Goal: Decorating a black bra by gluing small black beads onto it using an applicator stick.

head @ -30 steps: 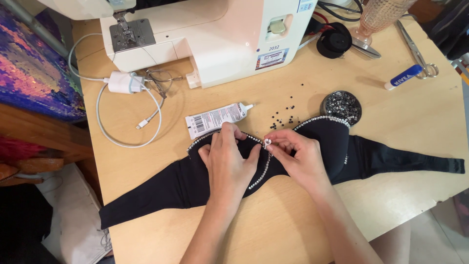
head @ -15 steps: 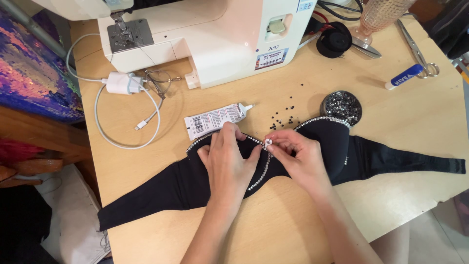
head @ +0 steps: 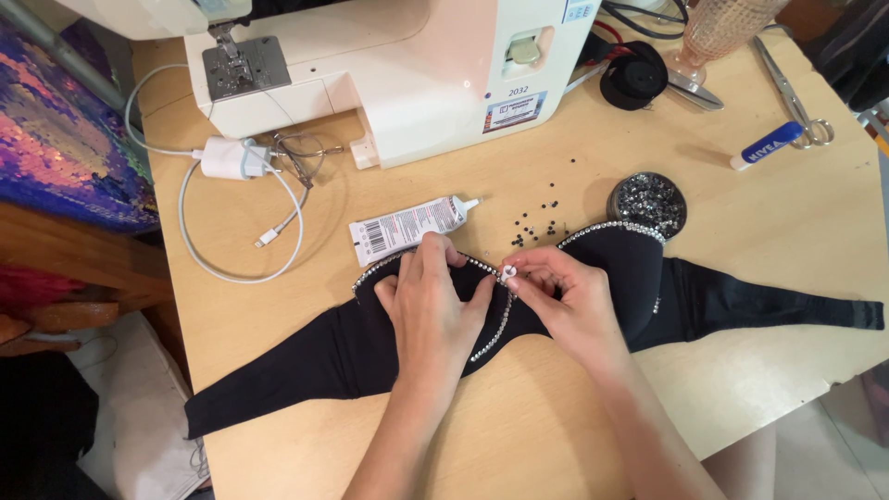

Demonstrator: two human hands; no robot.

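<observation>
On the black bra, left hand presses flat; right hand pinches a half-hidden white applicator.

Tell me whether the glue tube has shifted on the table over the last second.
No. The glue tube lies at the same spot and angle below the sewing machine, just above the left hand, as in both earlier pictures.

A black bra with silver rhinestone trim lies beside a white sewing machine.
</observation>
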